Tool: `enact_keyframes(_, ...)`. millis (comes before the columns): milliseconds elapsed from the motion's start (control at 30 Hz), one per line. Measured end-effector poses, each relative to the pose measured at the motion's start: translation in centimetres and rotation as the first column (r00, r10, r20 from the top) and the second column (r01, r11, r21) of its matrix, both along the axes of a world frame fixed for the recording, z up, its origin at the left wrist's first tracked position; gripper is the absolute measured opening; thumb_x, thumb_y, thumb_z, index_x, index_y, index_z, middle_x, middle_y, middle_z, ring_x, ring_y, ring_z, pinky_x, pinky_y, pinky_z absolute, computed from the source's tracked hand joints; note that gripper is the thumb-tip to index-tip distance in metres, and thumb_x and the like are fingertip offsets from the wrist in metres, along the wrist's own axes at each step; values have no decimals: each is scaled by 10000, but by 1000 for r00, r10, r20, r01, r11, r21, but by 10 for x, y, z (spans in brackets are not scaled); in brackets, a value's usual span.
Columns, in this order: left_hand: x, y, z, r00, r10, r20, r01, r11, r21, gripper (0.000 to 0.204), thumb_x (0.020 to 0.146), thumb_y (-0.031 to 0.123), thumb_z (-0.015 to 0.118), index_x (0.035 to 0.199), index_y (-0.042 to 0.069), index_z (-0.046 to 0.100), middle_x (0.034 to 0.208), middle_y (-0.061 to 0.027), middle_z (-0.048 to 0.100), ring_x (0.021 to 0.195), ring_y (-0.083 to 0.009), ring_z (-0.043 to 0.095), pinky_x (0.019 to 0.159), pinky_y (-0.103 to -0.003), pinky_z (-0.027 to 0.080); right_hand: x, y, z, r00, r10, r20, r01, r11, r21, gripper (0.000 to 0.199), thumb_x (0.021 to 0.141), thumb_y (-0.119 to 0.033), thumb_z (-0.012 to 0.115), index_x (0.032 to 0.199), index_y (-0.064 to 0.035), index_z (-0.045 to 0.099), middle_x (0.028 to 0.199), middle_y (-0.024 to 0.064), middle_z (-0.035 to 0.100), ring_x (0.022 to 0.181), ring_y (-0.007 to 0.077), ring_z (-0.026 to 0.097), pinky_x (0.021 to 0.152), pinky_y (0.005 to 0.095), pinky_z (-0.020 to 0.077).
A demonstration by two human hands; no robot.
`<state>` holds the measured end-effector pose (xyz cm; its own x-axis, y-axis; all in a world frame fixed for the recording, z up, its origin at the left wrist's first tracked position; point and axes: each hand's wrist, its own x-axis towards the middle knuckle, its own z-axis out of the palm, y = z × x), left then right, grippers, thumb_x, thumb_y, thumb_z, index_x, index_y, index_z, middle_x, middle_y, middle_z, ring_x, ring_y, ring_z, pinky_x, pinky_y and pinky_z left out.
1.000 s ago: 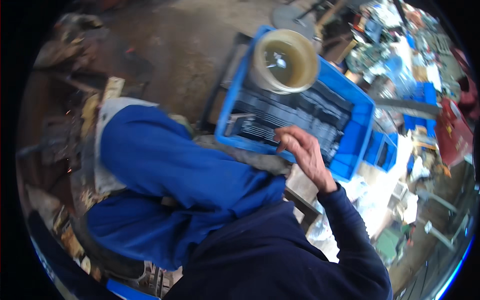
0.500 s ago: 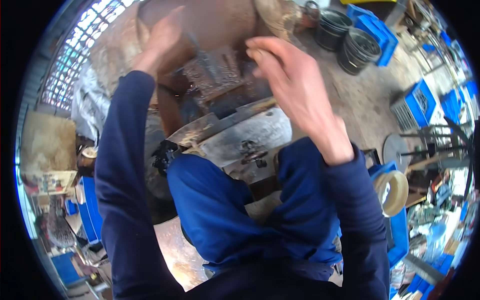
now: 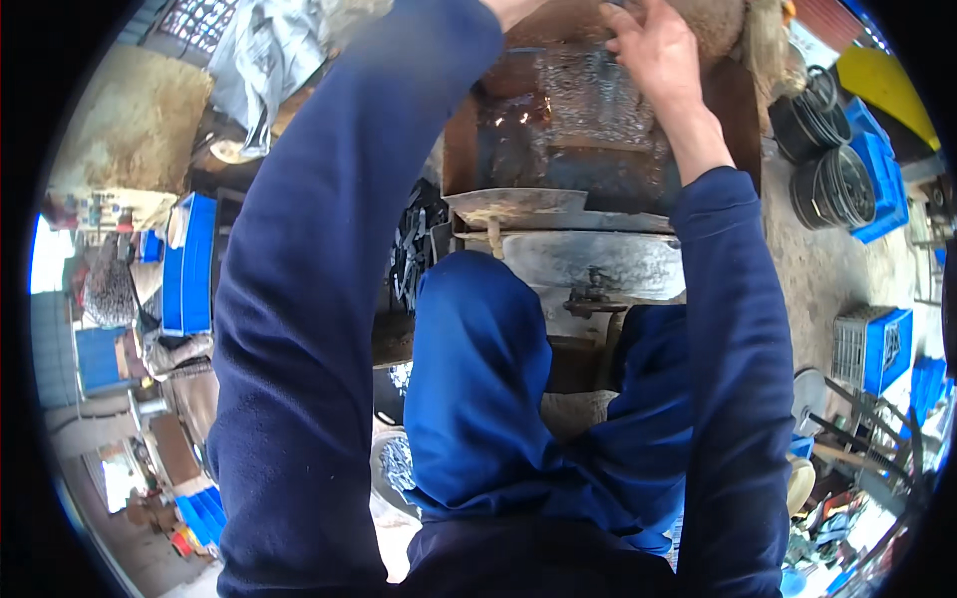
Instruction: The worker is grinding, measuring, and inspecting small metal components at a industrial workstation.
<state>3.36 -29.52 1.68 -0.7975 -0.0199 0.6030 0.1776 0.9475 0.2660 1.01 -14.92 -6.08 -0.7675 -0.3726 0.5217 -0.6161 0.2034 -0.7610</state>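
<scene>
Only the wrist and heel of my left hand [image 3: 511,8] show at the upper edge; its fingers lie out of the picture. My right hand [image 3: 660,52] reaches over the far part of a rusty, wet machine, above a ridged, dripping surface [image 3: 595,100]. Its thumb and fingers come together at a pinch near the upper edge; what they hold, if anything, I cannot make out. Beyond that hand curves a large brown rounded part [image 3: 713,30]. Nearer to me, a metal ledge [image 3: 538,206] tops a pale grey panel [image 3: 598,261] before my knees.
Many dark thin metal pieces [image 3: 411,244] are heaped left of the machine. A round container of shiny pieces [image 3: 392,466] stands by my left leg. To the right are black buckets [image 3: 833,189], blue crates [image 3: 882,199] and a grey-blue basket [image 3: 869,349].
The view has turned, so the machine now sits farther right and higher. My left hand has mostly left the picture at the top. The right hand has reached farther away.
</scene>
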Motion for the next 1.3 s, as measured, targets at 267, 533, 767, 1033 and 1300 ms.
enact_keyframes(267,64,-9,14,989,-82,-120,92,993,74,439,975,281,524,1303,-8,572,1192,-242,649,1102,-375,628,952,-406,498,-4,-9,1,989,-6,147,-6,997,82,173,923,-87,654,902,55,559,687,111,588,544,169,613,497,332,490)
enact_keyframes(533,316,-101,-129,916,245,318,-351,874,336,215,952,151,566,1018,-11,693,905,-52,677,839,-122,590,787,-282,498,-25,-21,-13,984,85,154,-99,992,80,321,921,-279,691,1078,2,689,751,65,692,629,86,661,604,256,549)
enact_keyframes(767,410,-50,-286,568,445,692,-782,554,286,291,851,240,674,1103,94,677,1083,-173,673,1004,-365,658,871,-445,529,-18,-19,-9,984,38,171,-63,987,146,356,933,-293,674,1131,3,675,749,75,684,632,115,663,629,266,550)
enact_keyframes(1033,374,-29,-310,422,597,682,-879,455,146,310,829,227,730,1067,81,595,1128,-184,537,994,-436,610,837,-496,516,-24,-16,-10,980,55,192,-89,981,174,359,944,-251,676,1156,39,662,760,70,674,646,105,651,622,257,551)
enact_keyframes(1300,366,-35,-324,499,690,524,-865,428,260,378,787,121,757,1100,74,552,1125,-178,544,999,-421,602,831,-484,510,-25,-15,-10,984,67,166,-94,982,164,330,950,-262,668,1109,27,671,725,53,663,626,103,650,617,252,543)
